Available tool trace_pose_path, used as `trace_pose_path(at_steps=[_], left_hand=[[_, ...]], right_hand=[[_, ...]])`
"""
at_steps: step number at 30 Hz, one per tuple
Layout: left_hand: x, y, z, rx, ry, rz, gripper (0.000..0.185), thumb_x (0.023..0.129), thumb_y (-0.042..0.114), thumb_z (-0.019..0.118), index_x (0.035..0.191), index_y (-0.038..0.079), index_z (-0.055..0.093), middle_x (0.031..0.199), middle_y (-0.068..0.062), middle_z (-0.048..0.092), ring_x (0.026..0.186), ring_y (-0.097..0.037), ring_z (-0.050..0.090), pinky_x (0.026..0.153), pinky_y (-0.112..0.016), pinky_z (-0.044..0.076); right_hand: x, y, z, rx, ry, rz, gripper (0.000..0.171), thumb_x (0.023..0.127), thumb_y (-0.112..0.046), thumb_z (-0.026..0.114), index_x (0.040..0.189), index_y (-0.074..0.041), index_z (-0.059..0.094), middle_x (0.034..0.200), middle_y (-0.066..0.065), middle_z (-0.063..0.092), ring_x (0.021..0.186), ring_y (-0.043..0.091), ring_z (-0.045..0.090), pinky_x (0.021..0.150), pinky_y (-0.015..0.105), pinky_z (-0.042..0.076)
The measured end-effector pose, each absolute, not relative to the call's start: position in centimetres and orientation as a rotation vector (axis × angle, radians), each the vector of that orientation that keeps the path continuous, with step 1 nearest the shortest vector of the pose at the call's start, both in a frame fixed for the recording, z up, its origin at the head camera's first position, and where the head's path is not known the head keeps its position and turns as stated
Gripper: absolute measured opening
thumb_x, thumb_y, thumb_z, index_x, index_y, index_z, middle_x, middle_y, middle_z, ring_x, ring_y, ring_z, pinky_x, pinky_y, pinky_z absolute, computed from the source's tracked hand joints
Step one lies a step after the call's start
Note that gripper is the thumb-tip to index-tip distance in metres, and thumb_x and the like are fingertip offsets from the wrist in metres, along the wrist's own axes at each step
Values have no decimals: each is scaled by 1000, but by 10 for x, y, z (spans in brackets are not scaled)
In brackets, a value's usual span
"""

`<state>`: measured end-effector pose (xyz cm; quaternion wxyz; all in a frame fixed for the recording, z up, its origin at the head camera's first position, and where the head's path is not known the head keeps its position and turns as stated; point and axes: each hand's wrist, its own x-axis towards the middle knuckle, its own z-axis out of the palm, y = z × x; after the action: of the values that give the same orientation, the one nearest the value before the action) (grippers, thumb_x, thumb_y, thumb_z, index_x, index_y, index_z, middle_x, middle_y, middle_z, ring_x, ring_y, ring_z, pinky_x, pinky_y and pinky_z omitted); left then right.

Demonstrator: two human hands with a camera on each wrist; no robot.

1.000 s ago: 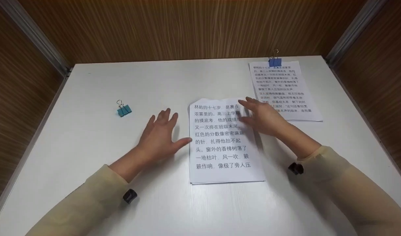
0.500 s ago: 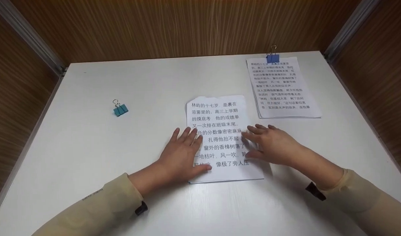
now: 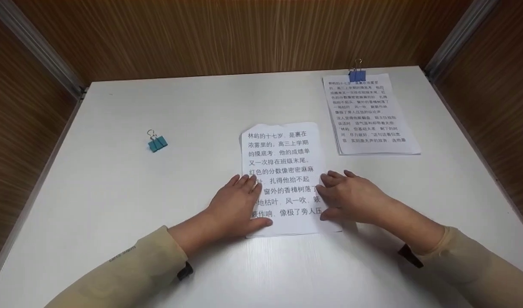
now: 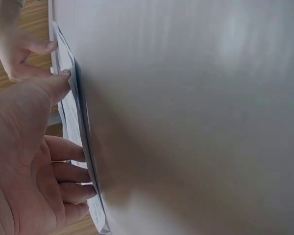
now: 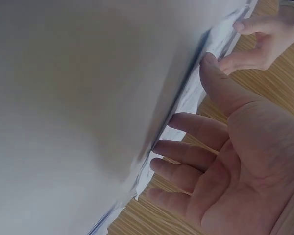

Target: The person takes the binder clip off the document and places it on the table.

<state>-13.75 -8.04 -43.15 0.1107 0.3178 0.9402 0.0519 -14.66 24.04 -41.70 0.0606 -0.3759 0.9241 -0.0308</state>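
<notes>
White table (image 3: 193,107), papers (image 3: 282,147), clipped stack (image 3: 366,117), teal clip (image 3: 158,144)

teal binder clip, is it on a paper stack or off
Off: the teal binder clip lies on the white table, left of the near paper stack, touching no paper.

Left grip (image 3: 232,209) and right grip (image 3: 352,197) relaxed, thumbs (image 3: 261,223) inward

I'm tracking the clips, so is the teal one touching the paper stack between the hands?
Apart: the head view shows white tabletop between the teal clip and the paper stack.
</notes>
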Motion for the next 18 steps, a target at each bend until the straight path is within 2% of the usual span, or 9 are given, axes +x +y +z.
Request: trace_pose_path(at_steps=[11,18], left_hand=[[-156,-99,-431,859,2755,158,99,96,71,58,159,-3,42,166,-23,37,156,-39,33,130,-50,20],[-167,-117,-430,811,2771,120,98,96,70,58,158,-5,44,165,-24,39,154,-41,35,129,-51,21]], right_hand=[[-164,225,-421,-1061,2753,-173,74,89,-45,85,144,-1,64,150,30,55,142,49,50,115,69,38],[-181,203,-422,-1020,2715,-159,78,90,-50,81,150,-4,60,156,28,49,147,48,44,118,68,35]])
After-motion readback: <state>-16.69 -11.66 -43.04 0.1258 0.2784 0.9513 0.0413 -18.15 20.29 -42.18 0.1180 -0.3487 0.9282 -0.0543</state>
